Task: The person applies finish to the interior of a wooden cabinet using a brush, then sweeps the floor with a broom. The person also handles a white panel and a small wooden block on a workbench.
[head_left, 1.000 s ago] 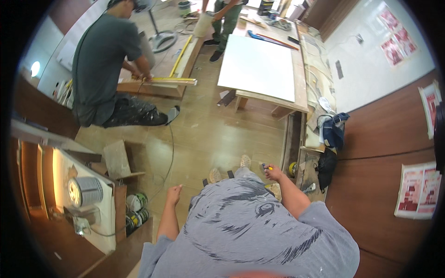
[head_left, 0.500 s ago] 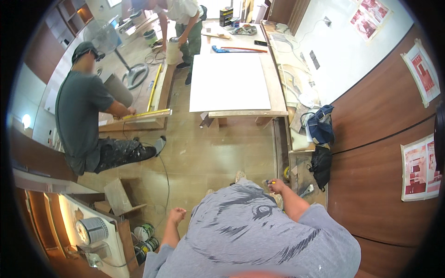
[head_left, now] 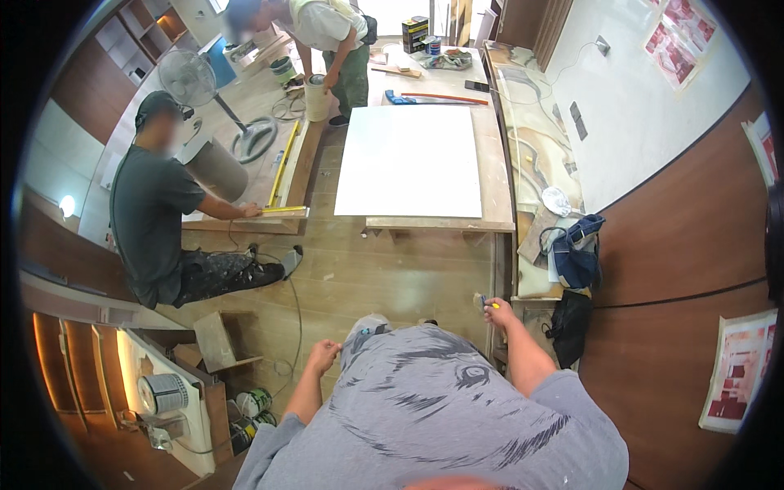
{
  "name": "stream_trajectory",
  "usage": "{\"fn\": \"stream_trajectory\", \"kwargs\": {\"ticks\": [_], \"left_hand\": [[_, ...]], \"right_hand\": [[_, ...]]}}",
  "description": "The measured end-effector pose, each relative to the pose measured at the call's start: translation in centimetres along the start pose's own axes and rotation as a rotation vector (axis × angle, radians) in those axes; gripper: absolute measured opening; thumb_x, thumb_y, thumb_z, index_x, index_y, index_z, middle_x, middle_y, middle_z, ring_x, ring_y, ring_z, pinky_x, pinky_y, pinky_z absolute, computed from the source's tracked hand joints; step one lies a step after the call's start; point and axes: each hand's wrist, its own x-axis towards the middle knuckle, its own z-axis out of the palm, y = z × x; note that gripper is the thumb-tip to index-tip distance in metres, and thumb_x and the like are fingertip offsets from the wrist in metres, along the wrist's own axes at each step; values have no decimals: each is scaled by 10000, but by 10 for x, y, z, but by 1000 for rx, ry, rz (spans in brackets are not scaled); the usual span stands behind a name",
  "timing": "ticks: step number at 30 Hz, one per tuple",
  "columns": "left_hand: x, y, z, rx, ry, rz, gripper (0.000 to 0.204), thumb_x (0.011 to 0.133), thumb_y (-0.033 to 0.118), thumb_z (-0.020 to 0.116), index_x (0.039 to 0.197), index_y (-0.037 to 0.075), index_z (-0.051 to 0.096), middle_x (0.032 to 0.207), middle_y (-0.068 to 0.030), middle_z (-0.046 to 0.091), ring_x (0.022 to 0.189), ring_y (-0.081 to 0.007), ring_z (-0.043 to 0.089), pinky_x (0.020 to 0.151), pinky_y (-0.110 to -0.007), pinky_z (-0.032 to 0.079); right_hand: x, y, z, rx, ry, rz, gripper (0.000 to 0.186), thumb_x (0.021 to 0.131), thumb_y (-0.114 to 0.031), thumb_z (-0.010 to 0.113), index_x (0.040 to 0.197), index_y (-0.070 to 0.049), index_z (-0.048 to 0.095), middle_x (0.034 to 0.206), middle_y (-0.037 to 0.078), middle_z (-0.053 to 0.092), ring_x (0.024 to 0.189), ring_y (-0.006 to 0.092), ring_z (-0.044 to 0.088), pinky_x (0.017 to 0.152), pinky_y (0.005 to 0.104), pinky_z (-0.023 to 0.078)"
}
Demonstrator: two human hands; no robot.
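Note:
In my right hand (head_left: 502,314) is a small brush (head_left: 480,301) with a yellow handle, held out at my right side above the floor. My left hand (head_left: 325,353) has its fingers curled at my left side; what is in it, if anything, is too small to make out. Ahead of me a large white board (head_left: 407,163) lies flat on a wooden worktable (head_left: 496,217).
A crouching co-worker (head_left: 159,200) handles yellow strips (head_left: 284,163) at a low platform; another (head_left: 339,41) bends over a container (head_left: 316,102). A fan (head_left: 184,77) stands behind. Paint cans (head_left: 253,404) sit low left. Bags (head_left: 576,253) hang along the right ledge.
My view has shifted forward and up toward the worktable. The standing co-worker has bent further over the container. My right hand still holds the brush.

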Motion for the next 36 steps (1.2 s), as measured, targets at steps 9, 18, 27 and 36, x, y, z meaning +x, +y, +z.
{"fn": "stream_trajectory", "kwargs": {"ticks": [9, 18, 27, 36], "left_hand": [[61, 36, -7, 158, -101, -128, 288, 918, 303, 793, 892, 33, 696, 723, -50, 648, 614, -157, 571, 562, -350, 491], [236, 193, 24, 271, -245, 4, 379, 941, 394, 729, 880, 20, 736, 710, -80, 653, 600, -177, 588, 567, -372, 499], [338, 484, 45, 155, -198, 315, 298, 957, 344, 727, 911, 50, 708, 708, -5, 588, 597, -113, 513, 532, -308, 448], [293, 401, 50, 231, -98, 86, 281, 961, 319, 722, 891, 48, 697, 680, -26, 575, 552, -142, 535, 505, -325, 472]], "right_hand": [[9, 59, -8, 212, 1, 318, 209, 954, -62, 721, 1156, -66, 667, 829, 68, 707, 727, 206, 700, 583, 391, 562], [12, -36, -71, 99, 96, 445, 117, 942, -55, 722, 1058, -68, 719, 821, 55, 721, 685, 178, 703, 598, 354, 557], [113, -215, -128, 219, 522, 41, 258, 957, -310, 751, 935, -54, 767, 736, 64, 700, 595, 156, 652, 560, 314, 516], [194, -260, -166, -162, 349, 162, 702, 918, -690, 656, 700, -24, 708, 693, 120, 706, 647, 261, 715, 698, 419, 565]]}}
